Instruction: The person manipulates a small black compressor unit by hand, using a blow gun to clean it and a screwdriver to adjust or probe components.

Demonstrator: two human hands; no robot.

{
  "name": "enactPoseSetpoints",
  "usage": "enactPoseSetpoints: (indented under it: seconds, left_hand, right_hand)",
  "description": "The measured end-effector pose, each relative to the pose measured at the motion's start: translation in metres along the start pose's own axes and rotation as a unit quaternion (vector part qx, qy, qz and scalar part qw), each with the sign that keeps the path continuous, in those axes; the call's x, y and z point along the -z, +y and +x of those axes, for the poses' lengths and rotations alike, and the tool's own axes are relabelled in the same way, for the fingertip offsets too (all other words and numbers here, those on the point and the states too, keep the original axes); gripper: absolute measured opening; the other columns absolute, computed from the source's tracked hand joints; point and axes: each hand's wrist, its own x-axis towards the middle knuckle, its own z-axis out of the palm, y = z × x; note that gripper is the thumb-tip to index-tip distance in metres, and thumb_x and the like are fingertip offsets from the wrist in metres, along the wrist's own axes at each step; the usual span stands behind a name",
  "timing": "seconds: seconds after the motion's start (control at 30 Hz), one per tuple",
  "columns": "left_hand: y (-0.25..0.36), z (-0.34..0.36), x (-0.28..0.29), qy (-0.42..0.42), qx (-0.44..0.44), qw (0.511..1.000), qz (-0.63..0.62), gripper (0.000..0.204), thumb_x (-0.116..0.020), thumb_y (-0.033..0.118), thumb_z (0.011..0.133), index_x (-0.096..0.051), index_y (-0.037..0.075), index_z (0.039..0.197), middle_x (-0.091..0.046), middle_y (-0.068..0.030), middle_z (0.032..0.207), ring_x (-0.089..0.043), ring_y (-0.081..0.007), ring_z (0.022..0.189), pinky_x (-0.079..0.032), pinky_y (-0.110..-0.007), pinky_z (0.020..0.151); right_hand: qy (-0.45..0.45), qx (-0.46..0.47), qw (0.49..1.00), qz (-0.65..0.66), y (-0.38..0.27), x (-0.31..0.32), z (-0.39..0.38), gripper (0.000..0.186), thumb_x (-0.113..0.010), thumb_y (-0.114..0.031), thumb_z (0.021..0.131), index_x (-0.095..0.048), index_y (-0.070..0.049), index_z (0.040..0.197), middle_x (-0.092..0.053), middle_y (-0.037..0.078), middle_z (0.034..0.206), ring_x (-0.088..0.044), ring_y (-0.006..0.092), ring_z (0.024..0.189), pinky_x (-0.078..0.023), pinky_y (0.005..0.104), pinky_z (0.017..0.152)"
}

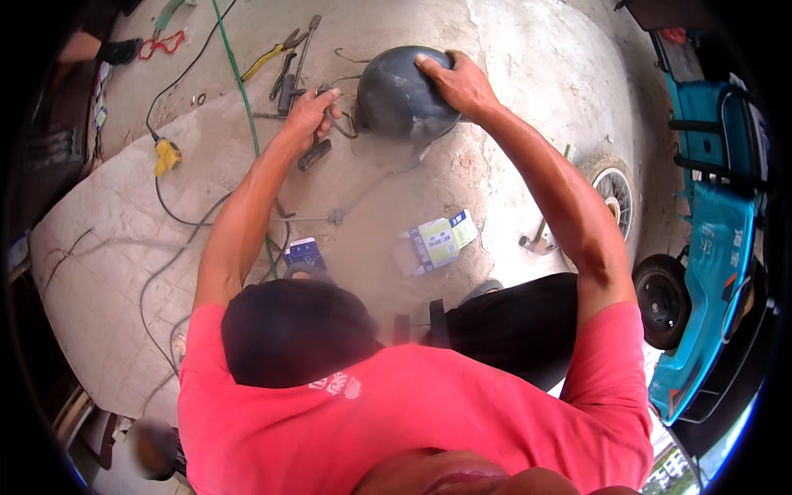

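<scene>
A dark grey dome-shaped housing [403, 89], scuffed with pale marks, rests on the concrete floor ahead of me. My right hand [458, 82] grips it from the far right, thumb laid across its top and fingers over the edge. Just left of the housing, my left hand [315, 112] is closed on a thin grey cable [345, 130] that curves from the housing's left side. Another bent wire end [351, 56] sticks out above it. The housing's underside is hidden. Beside my left hand lie a dark-handled tool [314, 154] and yellow-handled pliers [272, 56].
An opened white-and-green carton [441, 243] and a blue box [305, 254] lie near my feet. A green hose [247, 107] and a cord with a yellow connector [167, 155] cross the left floor. A wheel [612, 194] and a blue vehicle [705, 264] stand right. Another person's gloved hand [120, 52] shows upper left.
</scene>
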Motion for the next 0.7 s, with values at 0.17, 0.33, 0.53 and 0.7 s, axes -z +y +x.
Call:
enactPoseSetpoints:
  seconds: [0.17, 0.33, 0.53, 0.7]
  left_hand:
    - [-0.002, 0.0, -0.003, 0.006, -0.012, 1.0, 0.006, 0.033, -0.065, 0.036, 0.103, -0.053, 0.007, 0.115, -0.061, -0.0032, 0.08, -0.043, -0.0077, 0.049, -0.032, -0.027, 0.039]
    - [0.018, -0.005, 0.0, 0.085, -0.065, 0.975, 0.193, 0.053, -0.067, 0.04, 0.101, -0.06, -0.004, 0.13, -0.071, -0.01, 0.097, -0.064, -0.017, 0.072, -0.051, -0.031, 0.064]
    - [0.105, -0.055, -0.021, 0.07, -0.243, 0.848, 0.466, 0.053, -0.068, 0.043, 0.097, -0.068, 0.002, 0.131, -0.074, -0.0152, 0.112, -0.071, -0.0271, 0.1, -0.054, -0.04, 0.089]
    - [0.172, -0.08, -0.119, -0.051, -0.366, 0.704, 0.606, 0.044, -0.069, 0.043, 0.097, -0.073, 0.006, 0.121, -0.073, -0.0154, 0.112, -0.071, -0.0361, 0.104, -0.055, -0.045, 0.092]
  right_hand:
    - [0.025, 0.087, 0.995, -0.044, 0.0, -0.007, 0.014, 0.071, -0.065, -0.056, 0.092, -0.067, 0.003, 0.132, -0.071, 0.026, 0.126, -0.069, 0.0398, 0.118, -0.053, 0.045, 0.102]
    - [0.062, 0.123, 0.99, -0.001, 0.035, 0.007, 0.02, 0.062, -0.063, -0.05, 0.092, -0.071, -0.002, 0.131, -0.069, 0.023, 0.133, -0.067, 0.037, 0.123, -0.051, 0.0431, 0.106]
    - [0.101, 0.151, 0.982, -0.043, 0.102, 0.044, -0.01, 0.037, -0.063, -0.04, 0.092, -0.075, -0.008, 0.104, -0.076, 0.014, 0.11, -0.072, 0.0335, 0.1, -0.056, 0.0443, 0.089]
    - [-0.106, 0.145, 0.97, -0.161, 0.141, 0.016, -0.049, 0.035, -0.062, -0.039, 0.092, -0.072, -0.008, 0.104, -0.075, 0.014, 0.106, -0.072, 0.0345, 0.1, -0.056, 0.047, 0.087]
